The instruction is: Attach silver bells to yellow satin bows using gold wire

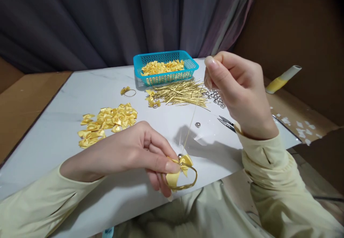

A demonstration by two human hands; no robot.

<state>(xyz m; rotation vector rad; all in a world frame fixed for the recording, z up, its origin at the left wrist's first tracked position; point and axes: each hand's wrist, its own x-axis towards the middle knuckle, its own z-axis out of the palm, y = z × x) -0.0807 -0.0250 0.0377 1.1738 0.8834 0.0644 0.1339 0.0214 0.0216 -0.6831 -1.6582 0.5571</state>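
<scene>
My left hand [150,159] pinches a yellow ribbon bow [185,162] together with a gold ring-shaped band [194,181], close to the table's front edge. A small silver bead [180,156] sits at the bow's middle. From there a thin pale thread [192,118] runs taut, up and to the right. Its upper end goes into my right hand [231,84], whose thumb and forefinger are pressed together on it. Whether a needle is between those fingers cannot be made out. Beneath the right hand lie thread snips [227,122], partly hidden by the wrist.
A blue basket [137,66] of yellow bows stands at the back of the white table [88,84]. Before it lie gold ties [182,94], silver heart charms [215,96] and a bow on a ring [126,90]. Loose bows [113,120] are piled left. A yellow-white tube [285,78] is at right.
</scene>
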